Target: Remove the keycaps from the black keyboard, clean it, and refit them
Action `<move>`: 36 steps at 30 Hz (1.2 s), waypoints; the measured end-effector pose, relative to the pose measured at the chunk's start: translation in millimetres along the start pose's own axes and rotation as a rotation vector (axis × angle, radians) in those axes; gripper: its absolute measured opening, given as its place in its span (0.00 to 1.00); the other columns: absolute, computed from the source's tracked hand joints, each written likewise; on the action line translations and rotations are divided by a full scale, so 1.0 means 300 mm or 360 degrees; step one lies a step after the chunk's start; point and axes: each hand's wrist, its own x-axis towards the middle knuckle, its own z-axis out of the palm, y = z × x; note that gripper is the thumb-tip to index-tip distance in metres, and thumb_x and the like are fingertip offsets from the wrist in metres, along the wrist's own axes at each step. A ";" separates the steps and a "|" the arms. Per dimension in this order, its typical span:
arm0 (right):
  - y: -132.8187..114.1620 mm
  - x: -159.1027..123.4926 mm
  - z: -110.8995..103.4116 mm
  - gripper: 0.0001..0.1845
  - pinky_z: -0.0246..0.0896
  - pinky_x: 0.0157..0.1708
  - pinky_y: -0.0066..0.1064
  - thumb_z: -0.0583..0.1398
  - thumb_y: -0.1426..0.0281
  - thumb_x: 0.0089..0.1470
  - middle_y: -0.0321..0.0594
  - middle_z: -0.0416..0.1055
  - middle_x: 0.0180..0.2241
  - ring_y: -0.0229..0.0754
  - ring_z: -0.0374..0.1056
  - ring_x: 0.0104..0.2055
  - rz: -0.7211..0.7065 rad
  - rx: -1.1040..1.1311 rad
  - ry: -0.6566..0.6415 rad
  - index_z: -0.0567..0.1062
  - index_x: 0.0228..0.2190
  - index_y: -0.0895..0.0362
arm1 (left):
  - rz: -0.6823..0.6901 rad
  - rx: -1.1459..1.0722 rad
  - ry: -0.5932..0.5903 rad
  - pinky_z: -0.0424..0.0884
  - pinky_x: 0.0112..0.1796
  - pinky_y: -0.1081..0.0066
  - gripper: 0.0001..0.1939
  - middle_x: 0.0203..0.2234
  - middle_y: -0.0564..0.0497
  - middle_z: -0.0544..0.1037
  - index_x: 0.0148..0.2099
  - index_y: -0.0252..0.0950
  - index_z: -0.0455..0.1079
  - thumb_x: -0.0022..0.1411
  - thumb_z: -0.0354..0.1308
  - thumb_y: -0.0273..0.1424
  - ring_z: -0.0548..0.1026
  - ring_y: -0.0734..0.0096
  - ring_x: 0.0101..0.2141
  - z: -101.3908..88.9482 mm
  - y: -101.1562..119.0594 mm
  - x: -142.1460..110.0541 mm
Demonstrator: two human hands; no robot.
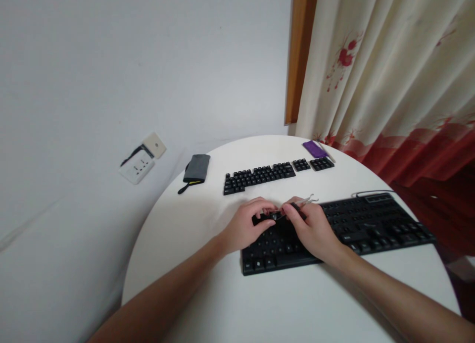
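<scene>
A black keyboard (pixel 371 226) lies across the round white table (pixel 208 293) in front of me. My left hand (pixel 247 226) rests on its upper left corner, fingers curled down onto the keys. My right hand (pixel 313 229) is closed on a thin wire keycap puller (pixel 306 201), whose tip meets the keys between both hands. Further back, sets of loose black keycaps (pixel 260 176) are laid out in keyboard order.
A grey pouch (pixel 196 168) with a black strap lies at the table's back left. A purple cloth (pixel 314 148) and a thin pen-like tool (pixel 327 153) sit at the back. A wall socket (pixel 138 167) is on the left, a curtain (pixel 389 71) on the right.
</scene>
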 end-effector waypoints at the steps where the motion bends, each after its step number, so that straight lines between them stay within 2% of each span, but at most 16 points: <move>1: 0.004 0.001 0.003 0.19 0.62 0.38 0.32 0.54 0.61 0.64 0.39 0.74 0.28 0.42 0.70 0.33 0.0059 0.0020 0.0003 0.73 0.26 0.57 | -0.0014 0.0033 0.0017 0.70 0.38 0.70 0.12 0.38 0.50 0.77 0.47 0.37 0.71 0.60 0.63 0.25 0.73 0.69 0.37 0.002 0.000 -0.003; 3: 0.013 0.004 0.008 0.20 0.64 0.35 0.32 0.53 0.58 0.64 0.39 0.75 0.28 0.42 0.71 0.33 0.0182 0.0099 -0.0029 0.74 0.27 0.57 | 0.0022 0.0130 0.0014 0.70 0.41 0.67 0.11 0.39 0.50 0.77 0.46 0.38 0.70 0.61 0.61 0.26 0.73 0.67 0.39 0.006 -0.002 -0.007; 6: 0.026 0.007 0.016 0.21 0.67 0.33 0.31 0.53 0.55 0.64 0.41 0.77 0.30 0.43 0.73 0.34 0.0314 0.0252 -0.0102 0.75 0.30 0.57 | 0.0203 0.0299 -0.0037 0.69 0.47 0.63 0.05 0.40 0.49 0.77 0.44 0.38 0.71 0.65 0.59 0.27 0.73 0.64 0.43 0.010 -0.008 -0.010; 11: 0.033 0.007 0.021 0.23 0.70 0.32 0.31 0.55 0.52 0.61 0.44 0.79 0.34 0.45 0.74 0.36 0.0420 0.0350 -0.0095 0.77 0.34 0.58 | 0.0392 0.0529 -0.0058 0.69 0.49 0.61 0.07 0.42 0.48 0.78 0.46 0.38 0.72 0.68 0.55 0.29 0.72 0.64 0.45 0.014 -0.018 -0.011; 14: 0.031 0.008 0.023 0.23 0.70 0.32 0.32 0.55 0.51 0.60 0.45 0.79 0.34 0.45 0.74 0.35 0.0455 0.0380 -0.0059 0.77 0.34 0.58 | 0.0446 0.0608 -0.0006 0.69 0.49 0.61 0.08 0.44 0.48 0.78 0.47 0.38 0.73 0.68 0.55 0.29 0.72 0.64 0.45 0.016 -0.021 -0.013; 19: 0.029 0.009 0.025 0.24 0.69 0.32 0.32 0.55 0.51 0.61 0.45 0.79 0.33 0.44 0.74 0.33 0.0399 0.0366 -0.0061 0.77 0.33 0.59 | 0.0492 0.0632 0.0084 0.70 0.48 0.62 0.07 0.45 0.47 0.77 0.45 0.38 0.75 0.67 0.57 0.31 0.73 0.64 0.45 0.011 -0.020 -0.011; 25: 0.032 0.007 0.025 0.23 0.67 0.34 0.32 0.54 0.53 0.62 0.42 0.77 0.29 0.43 0.72 0.32 0.0322 0.0253 -0.0041 0.75 0.28 0.58 | 0.0478 0.0654 0.0042 0.70 0.46 0.63 0.06 0.40 0.48 0.77 0.43 0.37 0.75 0.67 0.57 0.30 0.72 0.65 0.43 0.010 -0.020 -0.007; 36: 0.035 0.008 0.024 0.22 0.65 0.35 0.31 0.54 0.55 0.63 0.40 0.75 0.27 0.42 0.71 0.31 0.0291 0.0178 -0.0032 0.73 0.26 0.57 | 0.0449 0.0611 -0.0012 0.69 0.47 0.62 0.07 0.41 0.48 0.76 0.45 0.38 0.74 0.69 0.55 0.30 0.72 0.64 0.43 0.012 -0.020 -0.009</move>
